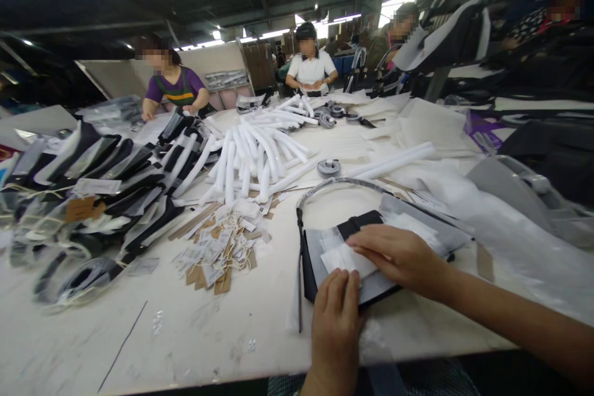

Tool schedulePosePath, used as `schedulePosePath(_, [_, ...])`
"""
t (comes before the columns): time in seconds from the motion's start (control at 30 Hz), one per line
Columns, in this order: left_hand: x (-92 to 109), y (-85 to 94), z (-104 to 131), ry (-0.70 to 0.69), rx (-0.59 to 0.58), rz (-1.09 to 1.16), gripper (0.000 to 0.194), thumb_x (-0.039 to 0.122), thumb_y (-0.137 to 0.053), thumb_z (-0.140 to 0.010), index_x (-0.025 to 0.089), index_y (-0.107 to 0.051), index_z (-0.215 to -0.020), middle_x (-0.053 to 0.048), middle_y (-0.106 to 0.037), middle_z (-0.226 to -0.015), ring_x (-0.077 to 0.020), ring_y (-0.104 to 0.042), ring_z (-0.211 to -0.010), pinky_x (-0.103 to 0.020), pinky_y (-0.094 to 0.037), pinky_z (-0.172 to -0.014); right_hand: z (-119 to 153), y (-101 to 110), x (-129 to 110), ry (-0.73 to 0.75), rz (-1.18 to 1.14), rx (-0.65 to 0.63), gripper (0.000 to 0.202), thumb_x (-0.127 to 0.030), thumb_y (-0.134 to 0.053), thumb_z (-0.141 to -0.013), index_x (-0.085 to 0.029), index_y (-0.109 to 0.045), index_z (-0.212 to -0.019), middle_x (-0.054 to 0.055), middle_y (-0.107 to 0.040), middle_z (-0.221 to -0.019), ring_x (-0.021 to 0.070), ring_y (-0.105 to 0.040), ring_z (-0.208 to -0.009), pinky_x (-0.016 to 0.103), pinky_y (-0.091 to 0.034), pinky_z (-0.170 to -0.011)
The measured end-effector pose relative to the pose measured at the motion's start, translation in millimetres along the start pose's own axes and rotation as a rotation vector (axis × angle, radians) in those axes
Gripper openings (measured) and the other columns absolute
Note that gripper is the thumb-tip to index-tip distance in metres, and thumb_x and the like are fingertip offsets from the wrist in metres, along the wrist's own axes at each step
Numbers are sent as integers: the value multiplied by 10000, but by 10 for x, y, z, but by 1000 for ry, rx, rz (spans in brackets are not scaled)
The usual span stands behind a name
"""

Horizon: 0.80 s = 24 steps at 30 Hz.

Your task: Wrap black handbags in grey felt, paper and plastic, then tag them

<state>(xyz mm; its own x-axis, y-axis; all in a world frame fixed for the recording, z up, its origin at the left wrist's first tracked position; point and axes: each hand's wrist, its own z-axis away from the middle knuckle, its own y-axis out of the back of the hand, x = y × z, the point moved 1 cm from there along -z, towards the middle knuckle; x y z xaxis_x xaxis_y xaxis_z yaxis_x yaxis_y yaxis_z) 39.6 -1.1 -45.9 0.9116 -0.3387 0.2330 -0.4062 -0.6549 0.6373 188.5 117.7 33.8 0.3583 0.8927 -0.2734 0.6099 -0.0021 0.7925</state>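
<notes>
A black handbag [310, 272] lies on the table in front of me, its strap [325, 184] arching out behind it. Over its front spreads a grey sheet [378, 288], with a folded white tissue-like wrapping [341, 257] on top. My left hand [336, 315] grips the near edge of the bag, fingertips on the wrapping and thumb mostly hidden. Flat across the wrapping lies my right hand [401, 257], its fingers stretched out and close together. More white wrapping [417, 229] shows just beyond the right hand.
White padded tubes [250, 154] are heaped mid-table. Nearer are tangled tags with strings [223, 253]. Wrapped black bags [116, 179] pile up at left. A coiled strap [328, 167] sits behind my bag; clear plastic [501, 253] covers the right. Co-workers are across the table.
</notes>
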Motion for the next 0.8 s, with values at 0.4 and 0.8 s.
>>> schedulePosePath(0.4, [-31,-33,42,-157,17,-118,323,187,-459,-996,68,-635,-1239,-122,-669,-1298,-267,-566,-1288,-422,-563,-1003,-591,-434,391,27,48,-634,195,-157,-514,-972,-173,-708,-963,88,-742,-1048,243,-627,-1163,490,-390,-1075])
schedulePosePath(0.8, [-74,13,44,-186,0,-115,368,129,-411,-1006,125,-618,-1309,-90,-640,-1351,-254,-590,-1271,-396,-577,-966,-11,79,48,-30,-87,-37,292,-190,-494,-1008,-220,-636,-1261,77,-716,-1165,197,-669,-1081,323,-551,-937])
